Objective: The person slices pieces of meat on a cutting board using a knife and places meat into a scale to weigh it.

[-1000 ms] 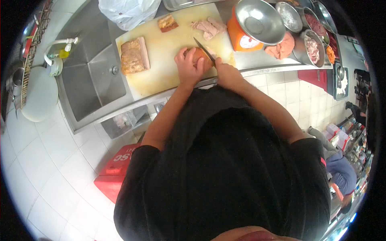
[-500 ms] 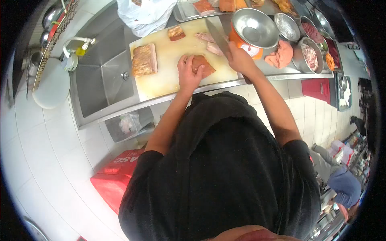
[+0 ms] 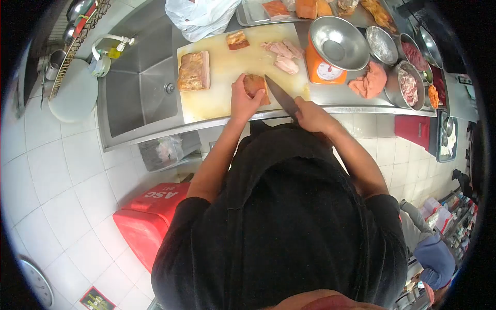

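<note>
A brown-skinned piece of meat [image 3: 254, 85] lies near the front of the pale cutting board [image 3: 219, 106]. Around its left and front sides curl the fingers of my left hand [image 3: 245, 101], gripping it. My right hand [image 3: 312, 115] is closed on the handle of a large kitchen knife [image 3: 280, 95], whose tip points at the meat's right side. Pale slices of meat [image 3: 285, 54] rest farther back on the board. Toward its left edge sits a thick slab of meat [image 3: 193, 72], and a smaller chunk [image 3: 237, 40] lies at the back.
Left of the board is a steel sink [image 3: 139, 93]. An orange scale [image 3: 325, 72] carrying a steel bowl [image 3: 340, 42] stands to the right, beside a crumpled orange cloth [image 3: 368, 81] and a pot of meat [image 3: 405, 85]. A plastic bag [image 3: 201, 18] and a tray [image 3: 248, 18] are behind.
My right hand has brought the knife down and left, from over the pale slices to beside the held meat. My left hand keeps its grip. The whole view has shifted slightly.
</note>
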The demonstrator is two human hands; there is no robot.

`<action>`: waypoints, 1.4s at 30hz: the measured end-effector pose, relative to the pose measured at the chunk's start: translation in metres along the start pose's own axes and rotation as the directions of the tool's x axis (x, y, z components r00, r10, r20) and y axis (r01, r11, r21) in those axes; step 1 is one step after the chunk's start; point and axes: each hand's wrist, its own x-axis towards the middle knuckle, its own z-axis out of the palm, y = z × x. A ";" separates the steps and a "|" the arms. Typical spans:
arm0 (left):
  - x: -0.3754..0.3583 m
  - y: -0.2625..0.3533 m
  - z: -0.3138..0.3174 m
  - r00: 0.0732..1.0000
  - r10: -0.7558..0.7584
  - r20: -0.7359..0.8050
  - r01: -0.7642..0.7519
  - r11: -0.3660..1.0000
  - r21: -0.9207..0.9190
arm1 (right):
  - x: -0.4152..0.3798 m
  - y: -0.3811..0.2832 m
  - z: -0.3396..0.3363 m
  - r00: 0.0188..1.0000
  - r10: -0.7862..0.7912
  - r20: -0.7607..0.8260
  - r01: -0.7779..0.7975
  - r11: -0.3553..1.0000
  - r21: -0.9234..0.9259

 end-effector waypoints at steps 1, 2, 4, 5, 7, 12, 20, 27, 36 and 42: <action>0.002 0.000 -0.002 1.000 0.022 0.015 -0.022 1.000 0.017 | 0.005 0.008 0.003 0.999 0.011 -0.044 -0.011 1.000 -0.004; 0.003 0.000 -0.002 0.999 0.010 0.051 -0.012 0.999 0.036 | 0.015 0.020 0.008 0.996 0.021 -0.085 -0.022 1.000 -0.010; 0.012 0.010 -0.004 0.993 -0.017 0.120 0.008 0.997 0.072 | 0.023 0.027 0.007 0.990 0.033 -0.137 -0.034 0.999 -0.010; 0.019 0.012 -0.005 0.985 0.037 0.169 -0.048 0.997 0.059 | 0.027 0.029 0.007 0.988 0.035 -0.151 -0.036 0.999 -0.001; 0.033 0.013 -0.005 0.954 0.145 0.264 -0.156 0.988 0.022 | 0.025 0.022 0.003 0.981 0.051 -0.189 -0.050 0.999 0.011; 0.047 0.019 -0.006 0.858 0.270 0.437 -0.301 0.953 0.003 | 0.018 0.012 -0.009 0.960 0.092 -0.265 -0.089 0.996 0.025; 0.029 0.024 -0.006 0.880 0.293 0.373 -0.348 0.933 0.088 | 0.012 0.039 0.008 0.948 0.072 -0.309 -0.042 0.994 0.103; 0.044 0.018 -0.019 0.845 0.303 0.440 -0.365 0.929 0.062 | 0.015 0.017 -0.003 0.947 0.092 -0.307 -0.075 0.995 0.067; 0.023 -0.027 -0.036 0.981 0.118 0.151 -0.091 0.980 -0.179 | 0.029 -0.031 -0.009 0.967 0.050 -0.249 -0.076 0.993 -0.095; 0.009 -0.035 -0.034 0.989 0.119 0.084 -0.099 0.972 -0.211 | 0.029 -0.040 -0.005 0.980 0.071 -0.184 -0.102 0.982 -0.162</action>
